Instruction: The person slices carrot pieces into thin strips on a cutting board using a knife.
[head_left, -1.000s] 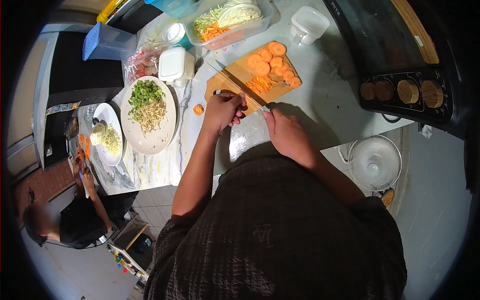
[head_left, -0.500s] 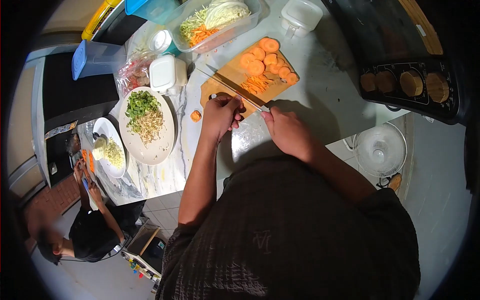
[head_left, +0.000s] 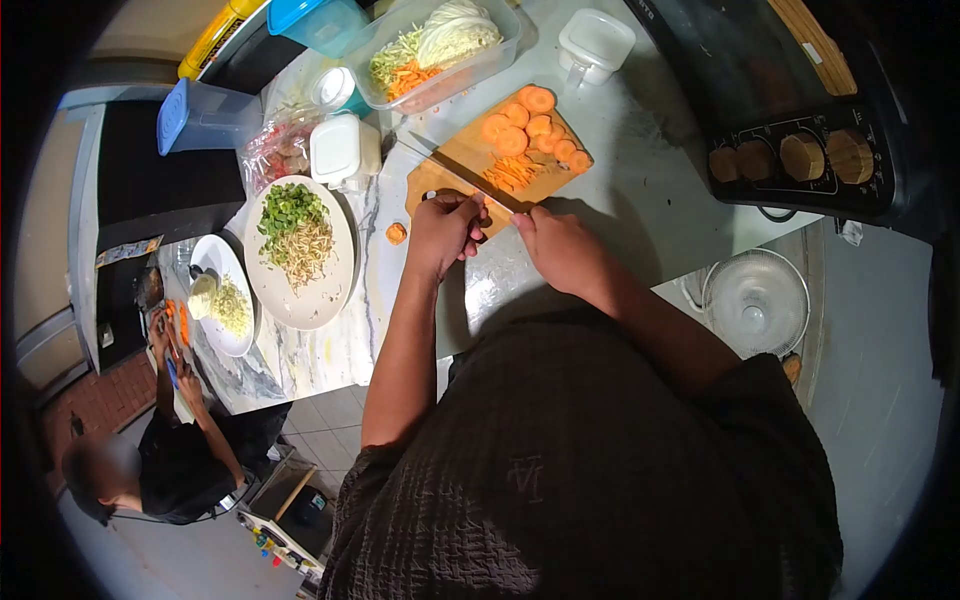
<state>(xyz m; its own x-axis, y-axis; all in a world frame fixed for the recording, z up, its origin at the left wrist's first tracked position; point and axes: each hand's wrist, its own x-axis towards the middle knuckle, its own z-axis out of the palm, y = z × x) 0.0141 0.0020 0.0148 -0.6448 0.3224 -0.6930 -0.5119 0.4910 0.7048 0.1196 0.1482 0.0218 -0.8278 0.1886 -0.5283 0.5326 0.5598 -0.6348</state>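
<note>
My right hand (head_left: 560, 247) is closed around the handle of a long kitchen knife (head_left: 447, 163), whose blade lies diagonally across the wooden cutting board (head_left: 424, 192). Curled at the near edge of the board, my left hand (head_left: 440, 235) has its thumb and fingers pressed together close against the blade. What those fingers hold is hidden. Round carrot slices (head_left: 511, 140) lie overlapping at the board's far right. Thin carrot strips (head_left: 513, 173) are piled just beyond the blade. A carrot end (head_left: 396, 233) sits on the counter left of my left hand.
A clear tub (head_left: 450, 92) of cabbage and carrot stands behind the board, a lidded container (head_left: 343, 150) left of it. Plates (head_left: 303, 320) of chopped vegetables lie left. An oven (head_left: 790, 190) is at right, a wire basket (head_left: 757, 300) below. Another person (head_left: 190, 470) works at far left.
My right hand has shifted slightly left along the knife, toward my left hand. The whole view has moved a little. My left hand stays at the blade.
</note>
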